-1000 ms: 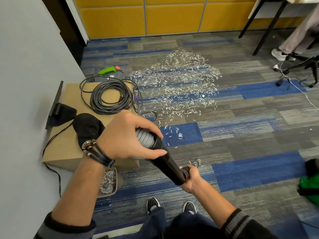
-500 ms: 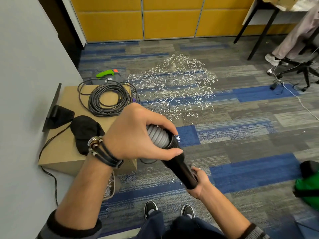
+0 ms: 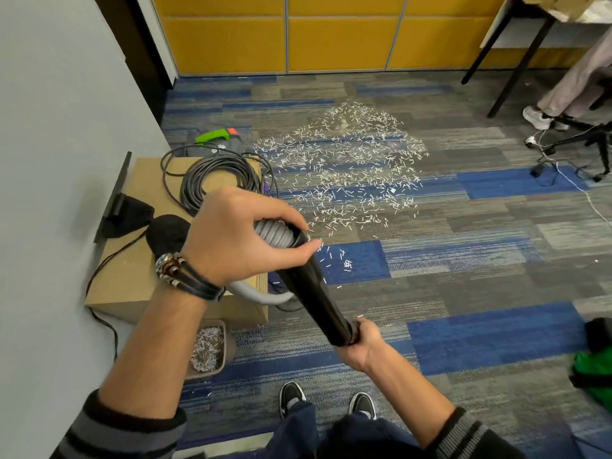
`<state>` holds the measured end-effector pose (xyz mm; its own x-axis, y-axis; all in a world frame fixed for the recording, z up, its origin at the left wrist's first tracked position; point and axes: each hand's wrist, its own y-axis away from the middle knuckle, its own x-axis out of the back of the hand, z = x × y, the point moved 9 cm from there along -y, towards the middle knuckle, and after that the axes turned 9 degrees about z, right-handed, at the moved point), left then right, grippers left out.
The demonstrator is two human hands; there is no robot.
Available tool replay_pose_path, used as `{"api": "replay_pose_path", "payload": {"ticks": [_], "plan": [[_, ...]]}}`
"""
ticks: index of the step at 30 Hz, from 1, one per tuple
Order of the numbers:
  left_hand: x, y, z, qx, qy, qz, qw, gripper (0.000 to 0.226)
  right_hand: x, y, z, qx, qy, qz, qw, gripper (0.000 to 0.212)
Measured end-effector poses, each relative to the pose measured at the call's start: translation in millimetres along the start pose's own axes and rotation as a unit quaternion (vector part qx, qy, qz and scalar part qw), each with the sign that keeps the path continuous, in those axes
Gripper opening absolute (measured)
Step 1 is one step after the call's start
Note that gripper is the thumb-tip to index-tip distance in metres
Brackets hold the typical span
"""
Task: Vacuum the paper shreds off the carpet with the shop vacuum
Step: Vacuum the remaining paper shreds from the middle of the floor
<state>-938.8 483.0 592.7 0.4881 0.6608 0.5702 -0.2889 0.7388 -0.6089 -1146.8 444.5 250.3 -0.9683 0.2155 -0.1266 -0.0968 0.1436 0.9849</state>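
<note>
White paper shreds lie scattered over the blue and grey carpet ahead of me. My left hand grips the ribbed grey vacuum hose where it joins a black tube. My right hand grips the tube's lower end, close to my body. The tube slants from upper left down to lower right above the carpet. A grey vacuum with a green handle sits behind a cardboard box. The tube's open end is hidden in my right hand.
A cardboard box at the left wall carries a coiled grey cable and black cloth items. A small bin of shreds stands in front of it. Table legs, another person's legs, a chair base and cords are at the far right. A green bag lies at the right edge.
Both hands and the tube have shifted slightly right and down in view. The grips stay the same. The shred patch looks unchanged.
</note>
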Motion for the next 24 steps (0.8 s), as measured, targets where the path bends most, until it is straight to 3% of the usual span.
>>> {"api": "replay_pose_path", "payload": {"ticks": [3, 7, 12, 17, 21, 24], "plan": [[6.5, -9.7, 8.7, -0.032, -0.012, 0.032, 0.999, 0.04, -20.6, 12.2, -14.5, -0.003, -0.001, -0.008, 1.0, 0.033], [-10.5, -18.7, 27.8, -0.088, -0.022, -0.004, 0.996, 0.058, -29.9, 38.4, -32.2, 0.022, 0.025, -0.027, 0.999, 0.04], [-26.3, -24.4, 40.9, -0.111, -0.002, 0.004, 0.994, 0.052, -13.6, 37.0, -34.1, 0.014, 0.007, -0.032, 0.999, 0.039], [-38.4, -35.8, 35.5, -0.108, -0.006, 0.025, 0.994, 0.053, 20.9, 37.8, -69.8, 0.023, -0.012, 0.002, 1.0, 0.026], [-71.6, -21.8, 36.4, -0.121, -0.004, -0.031, 0.992, 0.06, 46.7, 22.7, -81.6, 0.051, 0.001, 0.03, 0.998, 0.022], [-78.2, -12.8, 26.1, -0.114, -0.014, -0.054, 0.992, 0.05, 47.1, 12.9, -67.3, 0.041, 0.012, 0.032, 0.999, 0.025]]}}
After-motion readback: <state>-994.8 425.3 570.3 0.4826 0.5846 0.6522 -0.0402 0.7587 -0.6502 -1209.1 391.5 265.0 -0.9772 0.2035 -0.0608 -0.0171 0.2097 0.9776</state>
